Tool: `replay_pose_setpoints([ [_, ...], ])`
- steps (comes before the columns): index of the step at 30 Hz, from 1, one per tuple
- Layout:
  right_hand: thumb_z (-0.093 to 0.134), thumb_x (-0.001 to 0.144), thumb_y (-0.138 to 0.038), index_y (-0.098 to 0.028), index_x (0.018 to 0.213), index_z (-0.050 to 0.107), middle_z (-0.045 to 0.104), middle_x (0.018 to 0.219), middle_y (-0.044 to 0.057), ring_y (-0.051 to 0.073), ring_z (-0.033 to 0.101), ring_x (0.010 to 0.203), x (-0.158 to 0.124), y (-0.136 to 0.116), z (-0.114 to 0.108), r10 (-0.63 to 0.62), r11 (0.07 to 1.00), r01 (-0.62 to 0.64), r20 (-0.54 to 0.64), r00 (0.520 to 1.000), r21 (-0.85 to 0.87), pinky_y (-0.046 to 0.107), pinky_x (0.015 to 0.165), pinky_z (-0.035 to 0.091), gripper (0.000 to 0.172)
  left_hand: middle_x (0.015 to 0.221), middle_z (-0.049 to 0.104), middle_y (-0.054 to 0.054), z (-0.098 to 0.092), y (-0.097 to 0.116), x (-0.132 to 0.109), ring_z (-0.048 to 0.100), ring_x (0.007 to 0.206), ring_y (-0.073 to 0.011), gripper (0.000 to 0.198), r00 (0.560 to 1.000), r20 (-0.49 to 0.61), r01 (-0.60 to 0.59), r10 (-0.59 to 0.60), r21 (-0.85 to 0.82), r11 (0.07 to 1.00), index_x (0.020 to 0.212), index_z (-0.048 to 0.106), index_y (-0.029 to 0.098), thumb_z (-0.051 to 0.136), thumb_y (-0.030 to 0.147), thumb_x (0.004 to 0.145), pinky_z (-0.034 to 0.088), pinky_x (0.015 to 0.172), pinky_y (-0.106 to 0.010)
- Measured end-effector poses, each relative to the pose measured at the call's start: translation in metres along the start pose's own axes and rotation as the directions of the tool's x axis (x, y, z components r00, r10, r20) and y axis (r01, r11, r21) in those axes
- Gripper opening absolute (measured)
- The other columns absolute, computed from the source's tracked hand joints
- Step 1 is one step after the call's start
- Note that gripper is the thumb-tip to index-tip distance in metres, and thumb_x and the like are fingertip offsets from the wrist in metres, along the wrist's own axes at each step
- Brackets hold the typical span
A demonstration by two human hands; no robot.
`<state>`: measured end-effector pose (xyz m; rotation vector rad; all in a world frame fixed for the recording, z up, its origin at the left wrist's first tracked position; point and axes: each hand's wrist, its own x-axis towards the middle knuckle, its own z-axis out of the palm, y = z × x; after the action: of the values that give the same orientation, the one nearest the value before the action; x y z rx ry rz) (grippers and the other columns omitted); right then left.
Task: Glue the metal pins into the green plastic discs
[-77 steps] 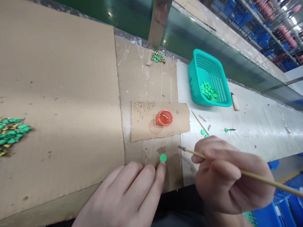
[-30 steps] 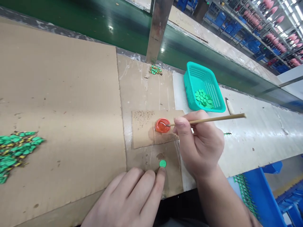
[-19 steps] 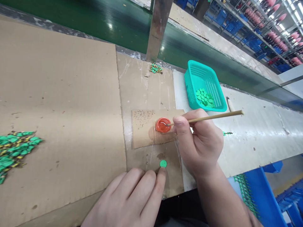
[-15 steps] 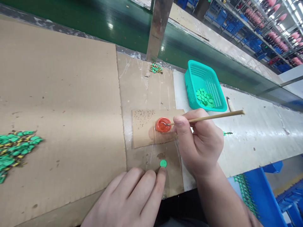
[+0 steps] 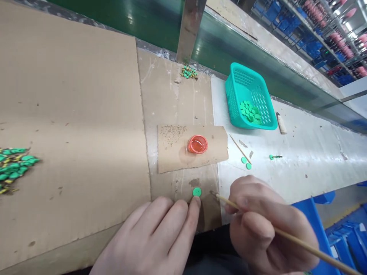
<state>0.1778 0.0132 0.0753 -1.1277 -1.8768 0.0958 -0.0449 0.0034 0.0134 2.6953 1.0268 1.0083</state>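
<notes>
My left hand (image 5: 149,238) rests at the near edge of the cardboard, its index fingertip pressing on the rim of a small green disc (image 5: 197,192). My right hand (image 5: 266,225) pinches a thin bamboo stick (image 5: 286,238) whose dark tip sits just right of that disc, not touching it. Farther off on a brown cardboard scrap (image 5: 174,156) stands an orange cap (image 5: 197,144) holding red liquid. A teal plastic basket (image 5: 233,95) contains several green discs (image 5: 250,113).
A second thin stick (image 5: 240,149) and two green discs (image 5: 246,162) lie on the white-covered bench. Heaps of green parts (image 5: 14,166) sit on wide cardboard at left. A steel post (image 5: 190,26) and green panel stand behind. Blue bins are lower right.
My right hand has moved from the orange cap down toward the green disc, carrying the stick's tip with it. The left hand stays on the disc. The view has shifted slightly.
</notes>
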Motion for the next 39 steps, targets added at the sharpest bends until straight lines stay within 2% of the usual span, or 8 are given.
replay_pose_setpoints([
  [4,0.060,0.124,-0.021,-0.019,0.120,0.071,0.069,0.077,-0.001,0.016,0.063,0.057,-0.021,-0.001,0.012,0.045,0.999,-0.042,-0.096,0.994,0.034,0.032,0.050,0.054,0.011,0.105,0.076,-0.009,0.001,0.002,0.001,0.062,0.098,-0.0283,0.035,1.000,-0.022,0.014,-0.014,-0.001,1.000,0.144,0.074,0.005,0.057,0.009,0.114,0.044,0.081,-0.046],
  [8,0.061,0.124,-0.020,-0.020,0.121,0.072,0.071,0.078,-0.001,0.016,0.064,0.058,-0.025,0.002,0.018,0.060,0.997,-0.055,-0.081,0.995,0.059,0.033,0.051,0.055,0.011,0.096,0.073,-0.008,-0.001,0.002,0.005,0.062,0.096,-0.0294,0.031,1.000,0.025,0.009,-0.009,-0.006,1.000,0.140,0.075,0.005,0.056,0.008,0.115,0.043,0.079,-0.047],
  [14,0.062,0.123,-0.021,-0.022,0.124,0.072,0.073,0.079,-0.001,0.018,0.065,0.058,-0.026,0.003,0.012,0.082,0.995,-0.078,-0.057,0.995,0.068,0.034,0.051,0.056,0.010,0.094,0.072,-0.007,-0.004,0.000,0.009,0.063,0.097,-0.0298,0.030,0.999,0.055,-0.003,0.004,-0.026,1.000,0.136,0.076,0.005,0.056,0.008,0.114,0.040,0.076,-0.047],
  [23,0.064,0.123,-0.023,-0.021,0.120,0.073,0.074,0.079,0.000,0.018,0.065,0.056,-0.023,0.004,0.014,0.078,0.994,-0.075,-0.040,0.996,0.076,0.034,0.052,0.057,0.010,0.094,0.075,-0.007,-0.003,0.002,0.011,0.063,0.091,-0.0279,0.032,0.997,0.076,0.000,0.001,-0.009,1.000,0.136,0.076,0.007,0.051,0.010,0.115,0.045,0.076,-0.048],
  [30,0.064,0.122,-0.018,-0.018,0.117,0.073,0.071,0.077,0.000,0.015,0.063,0.055,-0.015,0.001,0.018,0.031,0.998,-0.027,-0.069,0.997,0.065,0.031,0.049,0.055,0.010,0.091,0.072,-0.006,-0.004,0.000,0.009,0.061,0.091,-0.0290,0.031,0.997,0.080,-0.008,0.010,-0.022,1.000,0.135,0.076,0.006,0.052,0.010,0.115,0.043,0.078,-0.048],
  [34,0.062,0.123,-0.017,-0.014,0.117,0.072,0.070,0.078,0.001,0.015,0.064,0.059,-0.016,0.001,0.016,0.007,0.998,-0.006,-0.026,1.000,0.063,0.031,0.051,0.057,0.012,0.090,0.072,-0.006,-0.005,0.000,0.009,0.062,0.092,-0.0283,0.030,0.996,0.086,-0.024,0.026,-0.024,0.999,0.133,0.077,0.008,0.052,0.011,0.116,0.043,0.078,-0.047],
  [39,0.065,0.123,-0.021,-0.016,0.120,0.075,0.072,0.078,0.001,0.016,0.066,0.058,-0.025,0.002,0.013,0.014,0.998,-0.007,-0.110,0.994,0.060,0.031,0.048,0.056,0.011,0.096,0.075,-0.007,-0.005,0.001,0.006,0.061,0.092,-0.0284,0.034,0.997,0.080,0.011,-0.010,-0.021,1.000,0.139,0.075,0.007,0.052,0.011,0.115,0.044,0.081,-0.047],
])
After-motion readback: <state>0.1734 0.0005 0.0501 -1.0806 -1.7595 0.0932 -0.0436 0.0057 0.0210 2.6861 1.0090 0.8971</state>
